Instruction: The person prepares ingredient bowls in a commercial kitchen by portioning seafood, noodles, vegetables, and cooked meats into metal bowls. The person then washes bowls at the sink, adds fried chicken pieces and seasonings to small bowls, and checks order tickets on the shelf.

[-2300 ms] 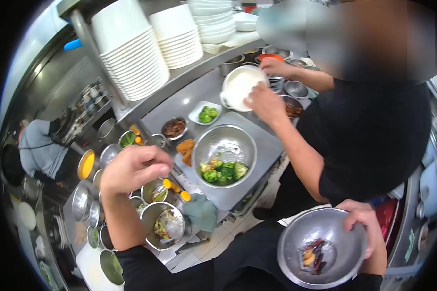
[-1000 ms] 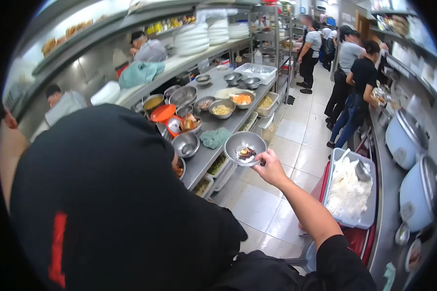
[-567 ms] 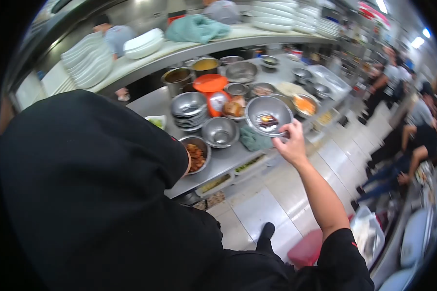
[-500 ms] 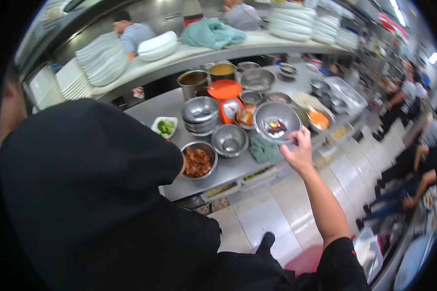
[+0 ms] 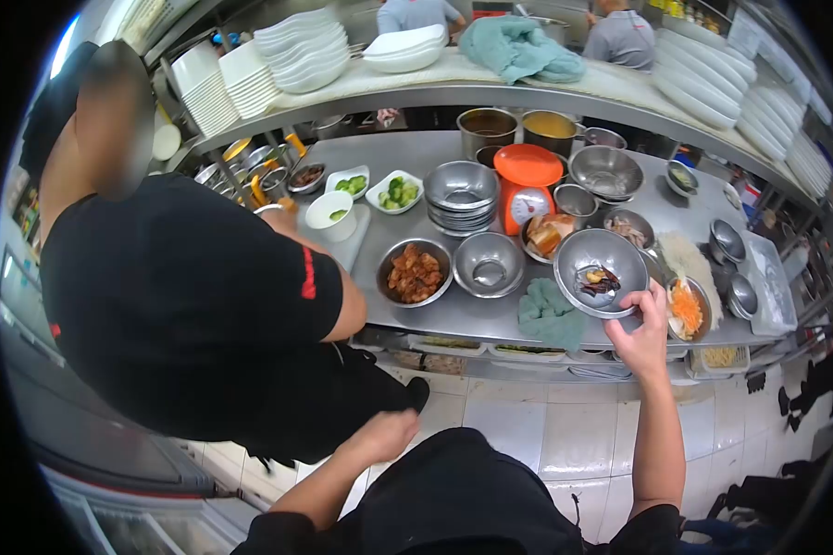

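Note:
My right hand grips the rim of a steel bowl, thumb outside, tilted toward me above the counter's front edge. Dark dried chillies and a few pale yellow bits lie in it. My left hand hangs low in front of me, fingers curled closed, nothing visible in them. Below the held bowl a green cloth lies on the counter. Beside it sits another steel bowl, and left of that a bowl of reddish-brown meat pieces.
A co-worker in black stands close on my left, reaching over the counter. An orange scale, stacked steel bowls, broccoli dishes and shredded carrot are on the counter. Above runs a shelf of stacked white plates.
My view has swung left and down over the counter. My left hand has come into view. The bowl stays in my right hand. The co-worker now appears farther left.

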Demonstrator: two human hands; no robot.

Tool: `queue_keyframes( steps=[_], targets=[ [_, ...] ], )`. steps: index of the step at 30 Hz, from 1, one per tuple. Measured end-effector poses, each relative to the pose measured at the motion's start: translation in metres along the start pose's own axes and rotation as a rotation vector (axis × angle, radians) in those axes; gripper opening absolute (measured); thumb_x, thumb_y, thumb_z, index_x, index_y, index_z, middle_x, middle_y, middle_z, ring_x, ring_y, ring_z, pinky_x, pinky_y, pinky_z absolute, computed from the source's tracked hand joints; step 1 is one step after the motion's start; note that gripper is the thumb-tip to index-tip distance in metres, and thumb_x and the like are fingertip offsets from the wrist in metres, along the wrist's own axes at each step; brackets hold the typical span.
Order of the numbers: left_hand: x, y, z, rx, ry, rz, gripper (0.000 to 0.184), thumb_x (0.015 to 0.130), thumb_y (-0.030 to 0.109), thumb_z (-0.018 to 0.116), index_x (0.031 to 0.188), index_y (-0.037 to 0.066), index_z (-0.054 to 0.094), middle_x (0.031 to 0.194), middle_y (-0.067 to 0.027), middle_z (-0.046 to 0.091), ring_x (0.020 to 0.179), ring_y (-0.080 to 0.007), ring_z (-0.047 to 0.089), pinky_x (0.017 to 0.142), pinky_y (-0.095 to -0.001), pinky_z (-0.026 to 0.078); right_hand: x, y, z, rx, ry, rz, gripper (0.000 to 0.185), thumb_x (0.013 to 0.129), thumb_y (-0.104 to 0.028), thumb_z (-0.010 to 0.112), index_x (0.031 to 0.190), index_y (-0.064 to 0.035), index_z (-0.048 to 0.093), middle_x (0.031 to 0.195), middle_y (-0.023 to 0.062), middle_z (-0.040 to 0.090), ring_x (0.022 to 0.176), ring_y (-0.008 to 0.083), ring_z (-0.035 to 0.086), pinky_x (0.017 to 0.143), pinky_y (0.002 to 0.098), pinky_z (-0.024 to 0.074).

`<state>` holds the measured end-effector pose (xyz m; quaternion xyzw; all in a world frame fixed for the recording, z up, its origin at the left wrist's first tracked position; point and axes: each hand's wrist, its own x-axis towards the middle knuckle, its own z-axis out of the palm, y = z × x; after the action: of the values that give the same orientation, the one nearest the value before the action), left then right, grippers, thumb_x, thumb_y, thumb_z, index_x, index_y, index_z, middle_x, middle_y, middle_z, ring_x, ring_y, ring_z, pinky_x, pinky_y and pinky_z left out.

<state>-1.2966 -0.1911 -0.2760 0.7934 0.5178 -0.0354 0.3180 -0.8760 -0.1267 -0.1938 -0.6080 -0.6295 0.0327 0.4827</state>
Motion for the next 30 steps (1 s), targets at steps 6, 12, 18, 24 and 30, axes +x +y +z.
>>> queue_keyframes(
  steps=[6, 12, 18, 24, 30],
  targets=[
    [0.082, 0.025, -0.06, -0.212, 0.575, -0.069, 0.049, 0.091, 0.023, 0.064, 0.128, -0.005, 0.048, 0.122, -0.0286, 0.055, 0.11, -0.045, 0.056, 0.097, -0.0462, 0.045, 0.012, -0.008, 0.04, 0.155, -0.217, -0.012, 0.029, 0.065, -0.007, 0.076, 0.09, -0.0026, 0.061, 0.126, 0.0213, 0.05, 0.109, 0.0292, 0.057, 0.081, 0.033, 0.0531],
    [0.169, -0.063, -0.071, -1.063, 0.771, -0.504, 0.059, 0.093, 0.024, 0.061, 0.142, -0.001, 0.038, 0.111, -0.0172, 0.061, 0.074, -0.0245, 0.065, 0.06, -0.0351, 0.055, 0.028, -0.033, 0.089, 0.162, -0.429, -0.084, 0.033, 0.064, -0.011, 0.081, 0.092, -0.0075, 0.064, 0.133, 0.0285, 0.046, 0.107, 0.0322, 0.06, 0.079, 0.0349, 0.0545],
    [0.206, -0.11, -0.086, -1.396, 0.632, -0.348, 0.028, 0.098, 0.015, 0.049, 0.121, 0.001, 0.047, 0.096, -0.0136, 0.063, 0.062, -0.019, 0.064, 0.047, -0.0304, 0.052, 0.06, -0.054, 0.134, 0.158, -0.662, -0.174, 0.035, 0.065, -0.017, 0.083, 0.094, -0.0103, 0.065, 0.134, 0.0301, 0.044, 0.124, 0.0471, 0.048, 0.102, 0.0473, 0.0438],
    [0.188, -0.113, -0.12, -0.717, 0.821, -0.37, 0.065, 0.09, 0.023, 0.067, 0.141, -0.005, 0.039, 0.107, -0.02, 0.064, 0.083, -0.0253, 0.068, 0.07, -0.0352, 0.055, 0.105, -0.067, 0.15, 0.15, -0.739, -0.143, 0.036, 0.067, -0.018, 0.082, 0.098, -0.0108, 0.065, 0.132, 0.0253, 0.046, 0.123, 0.0444, 0.049, 0.102, 0.0458, 0.0429],
    [0.188, 0.013, -0.254, -0.183, 1.316, 0.516, 0.032, 0.09, 0.01, 0.066, 0.12, -0.002, 0.064, 0.109, -0.0142, 0.069, 0.102, -0.0256, 0.065, 0.095, -0.0374, 0.048, 0.108, -0.042, 0.177, 0.144, -0.633, -0.388, 0.042, 0.072, -0.028, 0.076, 0.106, -0.0075, 0.063, 0.123, 0.0221, 0.05, 0.117, 0.041, 0.047, 0.099, 0.0505, 0.0413]
  ],
)
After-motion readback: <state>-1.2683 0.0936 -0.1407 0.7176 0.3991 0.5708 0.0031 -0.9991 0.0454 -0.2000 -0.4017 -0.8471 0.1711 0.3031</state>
